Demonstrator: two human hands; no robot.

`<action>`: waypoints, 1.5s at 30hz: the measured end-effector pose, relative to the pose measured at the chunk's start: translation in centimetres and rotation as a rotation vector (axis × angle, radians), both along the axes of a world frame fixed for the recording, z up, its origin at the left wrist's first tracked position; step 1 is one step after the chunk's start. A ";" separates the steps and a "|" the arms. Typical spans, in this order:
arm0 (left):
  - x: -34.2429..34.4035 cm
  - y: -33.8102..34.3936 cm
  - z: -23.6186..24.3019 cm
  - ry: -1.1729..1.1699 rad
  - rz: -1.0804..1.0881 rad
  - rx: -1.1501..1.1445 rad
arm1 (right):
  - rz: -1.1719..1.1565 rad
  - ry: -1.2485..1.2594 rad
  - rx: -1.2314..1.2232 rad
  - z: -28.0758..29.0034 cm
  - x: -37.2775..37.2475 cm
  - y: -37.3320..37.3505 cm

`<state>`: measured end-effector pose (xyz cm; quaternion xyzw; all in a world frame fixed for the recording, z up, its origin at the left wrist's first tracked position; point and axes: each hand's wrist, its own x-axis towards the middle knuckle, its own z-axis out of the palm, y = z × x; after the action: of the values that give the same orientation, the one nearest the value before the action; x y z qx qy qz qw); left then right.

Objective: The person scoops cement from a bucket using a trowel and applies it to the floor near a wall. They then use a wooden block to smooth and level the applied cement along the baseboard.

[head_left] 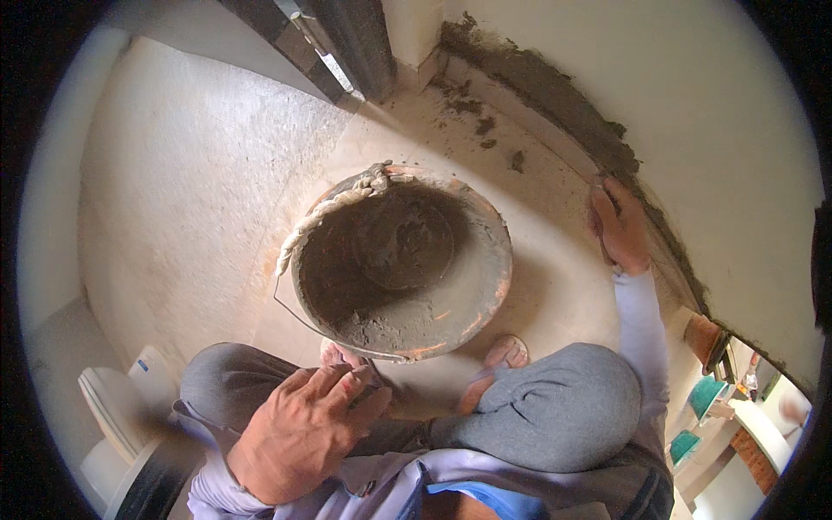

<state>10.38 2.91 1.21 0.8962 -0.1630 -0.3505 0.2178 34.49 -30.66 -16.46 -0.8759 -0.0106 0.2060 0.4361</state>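
Observation:
My right hand (pixel 620 225) reaches to the foot of the wall, its fingers curled beside a band of wet grey mortar (pixel 563 91). Whatever those fingers grip is hidden by the hand. Over my left knee, my left hand (pixel 312 425) hovers with loosely bent fingers, and nothing shows in it. Between my feet and the doorway stands a mortar-caked bucket (pixel 498 286), with grey mortar (pixel 416 243) inside on its bottom and wall. Its wire handle, wrapped in pale braided rope (pixel 325 217), lies over the left rim.
Mortar crumbs (pixel 485 126) lie on the pale floor (pixel 208 173) near the wall corner. A dark door frame (pixel 355 43) stands at the far side. A white toilet (pixel 113 407) is at the near left. Teal containers (pixel 706 394) and other items sit at the lower right.

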 end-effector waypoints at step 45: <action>-4.3 -0.5 0.7 -0.055 -0.004 -0.323 | 0.323 -0.565 -0.565 -2.9 -2.4 4.9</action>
<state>6.08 2.43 1.95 0.8585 -0.2249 -0.2952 0.3540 32.09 -25.79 -19.34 -0.9701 -0.2097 0.0182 0.1211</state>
